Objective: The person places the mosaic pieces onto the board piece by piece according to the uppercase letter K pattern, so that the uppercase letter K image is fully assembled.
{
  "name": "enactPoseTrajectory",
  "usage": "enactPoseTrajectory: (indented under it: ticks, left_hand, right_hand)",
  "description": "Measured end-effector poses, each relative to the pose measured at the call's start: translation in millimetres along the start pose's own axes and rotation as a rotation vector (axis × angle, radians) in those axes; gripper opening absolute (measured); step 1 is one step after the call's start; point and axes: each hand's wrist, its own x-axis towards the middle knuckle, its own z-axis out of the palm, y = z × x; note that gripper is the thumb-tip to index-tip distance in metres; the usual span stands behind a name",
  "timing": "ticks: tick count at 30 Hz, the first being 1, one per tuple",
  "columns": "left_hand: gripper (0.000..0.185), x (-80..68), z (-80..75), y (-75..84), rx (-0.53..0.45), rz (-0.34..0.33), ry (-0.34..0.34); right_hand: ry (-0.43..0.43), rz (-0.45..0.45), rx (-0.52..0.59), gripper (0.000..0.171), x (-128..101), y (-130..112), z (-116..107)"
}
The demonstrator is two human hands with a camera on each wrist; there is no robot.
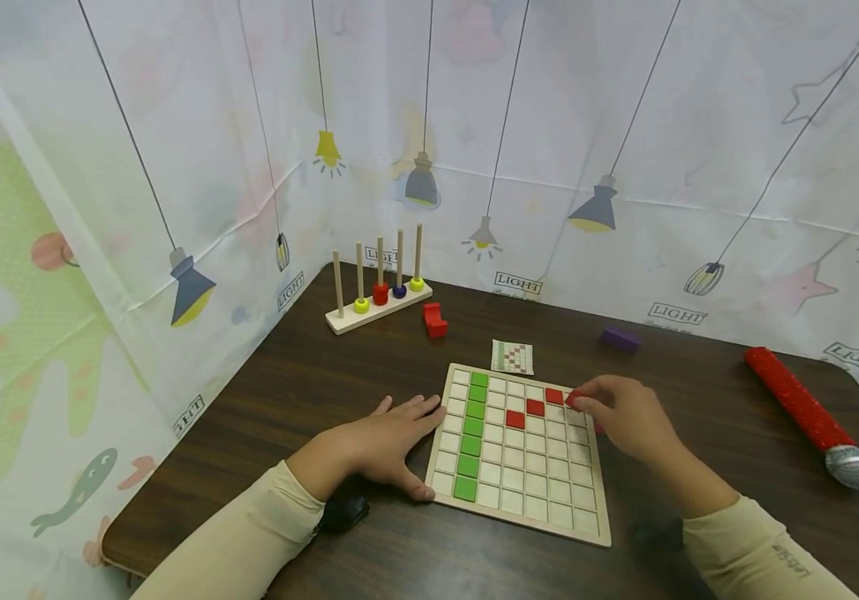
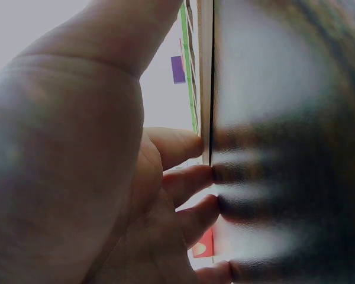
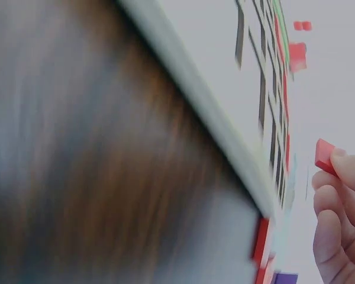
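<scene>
A wooden grid board (image 1: pixel 549 527) lies on the table, its left column-but-one filled with green tiles (image 1: pixel 468 466). Three red tiles (image 1: pixel 515 419) form a diagonal rising toward its far right corner. My right hand (image 1: pixel 627 417) pinches another red tile (image 3: pixel 324 155) between thumb and fingertip, over that corner in the head view. My left hand (image 1: pixel 384 442) rests on the table with fingers spread, thumb and fingertips right at the board's left edge. Behind the board lies a small pattern card (image 1: pixel 511 357) showing a green column and red squares.
More red pieces (image 3: pixel 261 241) lie beside the board's right edge, mostly hidden by my right hand in the head view. Farther back are a peg stand (image 1: pixel 378 313) with coloured rings, a red block (image 1: pixel 434 321) and a purple block (image 1: pixel 620 338). A red microphone (image 1: pixel 800 398) lies at right.
</scene>
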Motion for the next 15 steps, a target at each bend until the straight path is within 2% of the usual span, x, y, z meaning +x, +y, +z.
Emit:
enactPoseTrajectory:
  ticks: [7, 11, 15]
  left_hand:
    - [0.116, 0.0, 0.2, -0.2, 0.001, 0.002, -0.003]
    - [0.116, 0.2, 0.1, -0.6, 0.004, 0.005, -0.001]
    - [0.116, -0.2, -0.3, -0.3, 0.006, 0.006, -0.001]
  right_hand:
    - [-0.133, -0.060, 0.076, 0.010, -2, -34, 15]
    - [-0.166, -0.124, 0.076, 0.006, -2, -49, 26]
    - [-0.203, -0.152, 0.114, 0.007, -2, -64, 35]
